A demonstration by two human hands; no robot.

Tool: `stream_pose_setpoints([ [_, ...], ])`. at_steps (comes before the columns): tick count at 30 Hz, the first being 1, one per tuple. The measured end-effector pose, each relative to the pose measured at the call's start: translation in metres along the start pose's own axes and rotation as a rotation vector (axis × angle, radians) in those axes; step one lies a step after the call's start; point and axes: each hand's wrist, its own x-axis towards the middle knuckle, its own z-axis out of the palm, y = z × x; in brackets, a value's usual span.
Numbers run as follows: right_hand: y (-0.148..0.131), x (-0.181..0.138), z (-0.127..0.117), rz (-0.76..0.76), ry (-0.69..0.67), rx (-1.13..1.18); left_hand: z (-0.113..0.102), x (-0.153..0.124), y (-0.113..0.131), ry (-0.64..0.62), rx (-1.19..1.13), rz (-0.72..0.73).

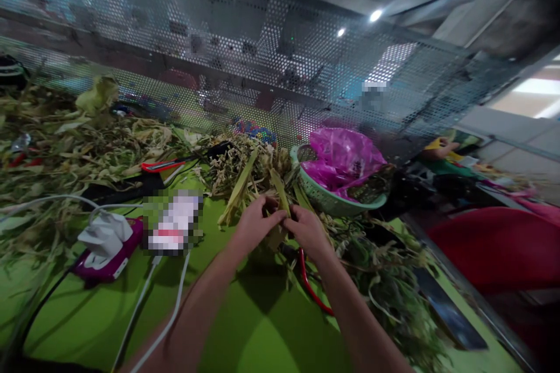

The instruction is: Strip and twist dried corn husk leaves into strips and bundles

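Observation:
My left hand (pixel 258 224) and my right hand (pixel 308 230) meet over the green tabletop, thumbs close together. Both are closed on a long, dry yellow-green leaf (pixel 280 189), which stands up between the fingers. Pale, crumpled plant pieces hang beneath the hands, and the fingers partly hide them. Just below my right hand curves a red handle (pixel 311 288); the rest of that tool is hidden. Beyond the hands lies a heap of dried leaves and stalks (pixel 236 172), with another long leaf (pixel 240 189) on its near side.
Left of my arms are a phone (pixel 175 221) with white cables and a purple power strip (pixel 107 250) with white plugs. A green basket (pixel 341 204) holds a pink plastic bag (pixel 343 157). Dried foliage (pixel 389 280) lies at right. Perforated metal panels (pixel 245 41) rise behind.

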Motion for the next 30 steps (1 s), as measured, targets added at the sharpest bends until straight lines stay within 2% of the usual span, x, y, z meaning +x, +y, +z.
stream_pose_setpoints([
  [5,-0.005,-0.003,0.001,0.078,-0.134,0.122,-0.002,0.004,-0.004,0.071,-0.117,-0.138],
  [10,-0.003,-0.002,-0.002,0.088,-0.11,0.246,-0.005,0.004,-0.001,0.102,-0.031,-0.132],
  [17,-0.005,-0.001,-0.002,0.131,-0.088,0.36,-0.002,0.001,0.004,0.041,-0.21,-0.222],
  [24,0.001,0.0,-0.003,0.057,-0.01,0.271,0.004,-0.001,-0.007,0.006,-0.05,-0.107],
  [30,0.009,0.003,-0.004,-0.026,0.011,0.139,0.004,0.003,-0.011,0.03,-0.133,-0.138],
])
